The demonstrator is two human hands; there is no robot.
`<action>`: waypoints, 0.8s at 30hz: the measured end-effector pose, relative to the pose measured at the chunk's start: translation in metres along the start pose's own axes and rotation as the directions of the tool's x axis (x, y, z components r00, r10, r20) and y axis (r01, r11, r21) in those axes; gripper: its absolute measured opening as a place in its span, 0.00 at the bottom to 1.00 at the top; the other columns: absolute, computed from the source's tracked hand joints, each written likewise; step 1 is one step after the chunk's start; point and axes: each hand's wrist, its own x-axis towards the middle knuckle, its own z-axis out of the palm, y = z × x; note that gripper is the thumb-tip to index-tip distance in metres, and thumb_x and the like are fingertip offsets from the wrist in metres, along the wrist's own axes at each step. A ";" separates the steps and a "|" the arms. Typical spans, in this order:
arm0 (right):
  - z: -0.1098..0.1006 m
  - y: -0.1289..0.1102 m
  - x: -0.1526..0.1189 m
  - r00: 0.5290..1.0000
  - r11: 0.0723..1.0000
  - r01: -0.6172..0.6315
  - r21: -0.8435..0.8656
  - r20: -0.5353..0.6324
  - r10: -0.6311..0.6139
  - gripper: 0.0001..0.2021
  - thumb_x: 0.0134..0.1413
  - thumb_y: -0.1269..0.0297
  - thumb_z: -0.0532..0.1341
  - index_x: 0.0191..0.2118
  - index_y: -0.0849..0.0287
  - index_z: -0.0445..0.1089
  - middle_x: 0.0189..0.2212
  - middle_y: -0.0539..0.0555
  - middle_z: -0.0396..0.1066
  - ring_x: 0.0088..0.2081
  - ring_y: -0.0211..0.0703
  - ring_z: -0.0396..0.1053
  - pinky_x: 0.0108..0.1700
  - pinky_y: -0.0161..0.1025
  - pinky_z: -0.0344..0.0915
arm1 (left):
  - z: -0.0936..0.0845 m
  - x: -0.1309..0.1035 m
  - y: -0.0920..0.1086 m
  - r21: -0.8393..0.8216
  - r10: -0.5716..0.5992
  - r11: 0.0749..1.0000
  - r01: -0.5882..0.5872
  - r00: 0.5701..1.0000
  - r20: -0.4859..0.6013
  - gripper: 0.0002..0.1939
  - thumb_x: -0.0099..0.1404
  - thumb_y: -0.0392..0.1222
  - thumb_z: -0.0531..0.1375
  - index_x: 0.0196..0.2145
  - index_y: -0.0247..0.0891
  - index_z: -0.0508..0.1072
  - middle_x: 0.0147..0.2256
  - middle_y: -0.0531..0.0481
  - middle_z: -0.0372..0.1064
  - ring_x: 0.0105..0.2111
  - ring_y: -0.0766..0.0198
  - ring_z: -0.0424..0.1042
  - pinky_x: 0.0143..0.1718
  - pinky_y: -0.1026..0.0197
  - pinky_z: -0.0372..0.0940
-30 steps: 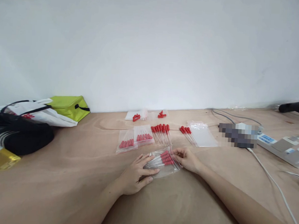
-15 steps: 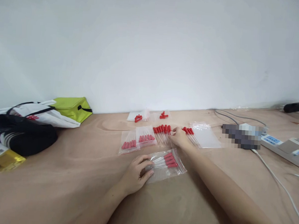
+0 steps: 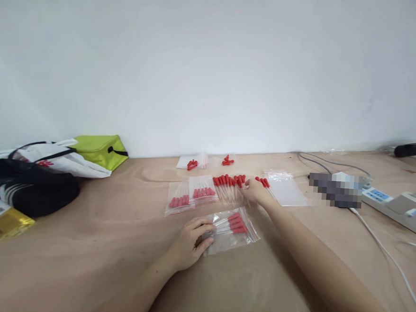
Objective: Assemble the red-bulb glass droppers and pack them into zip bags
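My left hand (image 3: 193,240) lies at the left end of a clear zip bag (image 3: 219,244), its fingers and thumb closed about the bag's edge. Several droppers (image 3: 237,223) with red rubber bulbs lie inside that bag, bulbs to the right. Beyond it, a row of loose droppers (image 3: 226,188) rests on the table, bulbs pointing away from me. At the right end of this row my right hand (image 3: 257,192) has its fingertips pinched beside a red bulb, apparently on a dropper; the hand partly covers the stems. More loose droppers (image 3: 263,181) show just beyond my right hand.
Two filled zip bags (image 3: 179,201) lie left of the row. Small red bulbs (image 3: 192,164) sit on bags near the wall. A stack of flat zip bags (image 3: 291,192) lies right, before a power strip (image 3: 379,195) and cables. Bags and a black cap-like item (image 3: 45,192) fill the left.
My right hand has shifted slightly right along the row, uncovering more red bulbs. My left hand and the bag under it have stayed almost still.
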 end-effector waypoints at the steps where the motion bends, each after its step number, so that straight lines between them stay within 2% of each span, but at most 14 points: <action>1: -0.002 0.003 -0.002 1.000 1.000 0.001 0.023 0.004 -0.001 0.16 0.43 0.65 0.59 0.40 0.67 0.66 0.30 0.61 0.71 0.34 0.47 0.69 0.32 0.35 0.62 | 0.000 0.000 0.000 -0.002 0.001 1.000 -0.001 1.000 0.006 0.12 0.61 0.38 0.53 0.43 0.40 0.69 0.44 0.46 0.66 0.45 0.59 0.64 0.47 0.54 0.60; 4: -0.008 0.012 -0.011 1.000 0.994 0.020 0.104 0.000 -0.020 0.23 0.44 0.68 0.57 0.49 0.67 0.58 0.26 0.54 0.69 0.30 0.41 0.69 0.31 0.33 0.62 | -0.001 0.001 0.001 -0.010 -0.004 1.000 0.004 0.999 0.033 0.13 0.62 0.37 0.52 0.44 0.40 0.68 0.46 0.47 0.65 0.46 0.60 0.64 0.48 0.56 0.60; 6: -0.009 0.020 -0.023 0.999 0.967 0.047 0.249 -0.005 -0.047 0.30 0.44 0.71 0.55 0.55 0.66 0.48 0.22 0.48 0.66 0.24 0.37 0.67 0.27 0.32 0.62 | -0.003 0.002 0.003 -0.006 -0.006 1.000 0.006 0.999 0.051 0.14 0.62 0.37 0.52 0.46 0.40 0.67 0.47 0.47 0.64 0.47 0.60 0.63 0.49 0.56 0.60; 7: -0.009 0.025 -0.031 0.998 0.931 0.059 0.359 -0.005 -0.061 0.33 0.43 0.71 0.54 0.57 0.65 0.42 0.21 0.46 0.64 0.21 0.35 0.65 0.24 0.31 0.61 | -0.004 0.002 0.003 -0.001 -0.003 1.000 0.004 0.998 0.057 0.14 0.62 0.37 0.52 0.46 0.41 0.67 0.47 0.47 0.64 0.48 0.60 0.63 0.49 0.55 0.60; 9: -0.008 0.033 -0.049 0.996 0.796 0.063 0.602 0.008 -0.085 0.38 0.42 0.70 0.54 0.59 0.58 0.34 0.20 0.42 0.59 0.15 0.34 0.61 0.17 0.31 0.59 | -0.004 0.002 0.004 0.016 0.011 1.000 -0.012 0.998 0.068 0.15 0.63 0.37 0.51 0.47 0.42 0.67 0.48 0.47 0.63 0.49 0.60 0.62 0.50 0.54 0.59; 12: -0.003 0.043 -0.076 0.998 0.628 0.046 0.777 -0.011 -0.060 0.43 0.40 0.67 0.57 0.58 0.52 0.28 0.22 0.40 0.59 0.15 0.34 0.63 0.15 0.31 0.60 | -0.004 0.001 0.002 0.053 0.042 0.997 -0.047 0.995 0.093 0.17 0.64 0.35 0.50 0.48 0.45 0.67 0.50 0.48 0.62 0.51 0.59 0.59 0.51 0.52 0.57; 15: 0.001 0.047 -0.095 1.000 0.546 0.020 0.838 -0.011 -0.019 0.46 0.38 0.63 0.61 0.57 0.51 0.28 0.24 0.41 0.61 0.17 0.35 0.65 0.17 0.33 0.63 | -0.002 0.001 -0.001 0.085 0.058 0.994 -0.069 0.991 0.120 0.19 0.62 0.31 0.49 0.47 0.49 0.68 0.51 0.49 0.60 0.53 0.58 0.56 0.52 0.51 0.56; 18: 0.003 0.046 -0.103 1.000 0.491 0.019 0.871 -0.016 -0.009 0.43 0.39 0.59 0.63 0.55 0.52 0.33 0.23 0.42 0.61 0.18 0.35 0.66 0.19 0.34 0.65 | -0.002 0.001 -0.001 0.102 0.062 0.992 -0.075 0.990 0.124 0.19 0.62 0.31 0.49 0.47 0.49 0.68 0.52 0.49 0.59 0.53 0.57 0.56 0.51 0.50 0.57; 24: 0.007 0.043 -0.108 0.998 0.434 0.023 0.901 0.006 -0.066 0.37 0.38 0.53 0.65 0.50 0.53 0.41 0.22 0.42 0.63 0.21 0.36 0.67 0.23 0.35 0.66 | 0.001 0.001 -0.002 0.138 0.056 0.988 -0.066 0.996 0.075 0.18 0.63 0.33 0.50 0.47 0.50 0.68 0.50 0.48 0.61 0.51 0.57 0.59 0.52 0.47 0.55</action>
